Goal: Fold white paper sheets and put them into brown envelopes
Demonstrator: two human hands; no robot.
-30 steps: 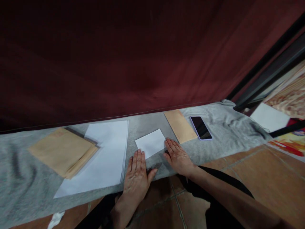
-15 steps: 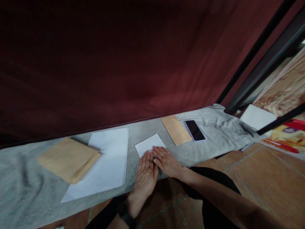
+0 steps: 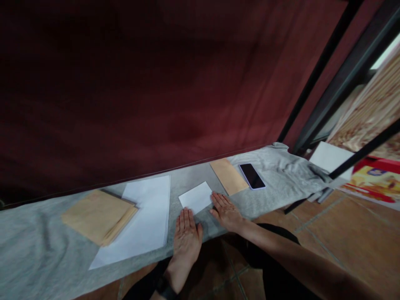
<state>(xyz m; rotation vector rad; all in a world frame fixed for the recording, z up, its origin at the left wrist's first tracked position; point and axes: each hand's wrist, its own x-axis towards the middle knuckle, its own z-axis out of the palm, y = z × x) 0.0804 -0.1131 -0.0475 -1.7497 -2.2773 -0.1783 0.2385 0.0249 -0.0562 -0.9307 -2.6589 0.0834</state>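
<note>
A small white folded-looking paper (image 3: 196, 197) lies flat on the grey cloth, in front of me. My left hand (image 3: 187, 235) rests flat with its fingers stretched out, the fingertips at the paper's near left edge. At the right corner of the same paper, my right hand (image 3: 227, 211) lies palm down, fingers extended. Neither hand grips anything. Just beyond the right hand is a single brown envelope (image 3: 229, 176). To the left, large white sheets (image 3: 145, 221) lie partly under a stack of brown envelopes (image 3: 98, 214).
A phone (image 3: 252, 176) with a dark screen lies right of the single envelope. The grey cloth (image 3: 281, 183) covers a narrow bench against a dark red curtain (image 3: 175, 91). Black metal bars (image 3: 315, 79) and a red and yellow box (image 3: 376, 179) stand at the right.
My hands were close together over the paper's near edge. They have spread apart to its left and right sides, uncovering more of the paper. The view has shifted slightly.
</note>
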